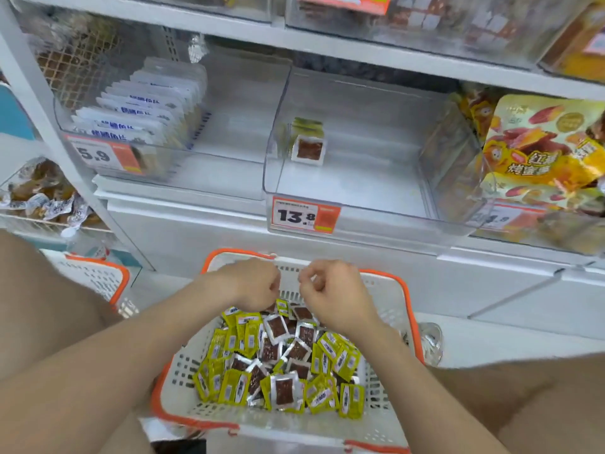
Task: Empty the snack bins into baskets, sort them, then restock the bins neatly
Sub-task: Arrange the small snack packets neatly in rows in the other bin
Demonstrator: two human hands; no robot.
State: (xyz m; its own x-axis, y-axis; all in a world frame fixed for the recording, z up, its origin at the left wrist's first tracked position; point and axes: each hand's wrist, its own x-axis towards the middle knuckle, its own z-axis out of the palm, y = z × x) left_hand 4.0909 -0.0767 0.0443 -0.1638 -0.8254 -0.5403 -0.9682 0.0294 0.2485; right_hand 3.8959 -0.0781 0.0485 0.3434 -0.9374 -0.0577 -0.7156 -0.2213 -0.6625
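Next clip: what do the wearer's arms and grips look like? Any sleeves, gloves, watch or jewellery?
The left grip and right grip are bare hands: no gloves, and no rings show. The left forearm and right forearm are uncovered to the frame's edge, with no sleeve, watch, bracelet or marking in view.
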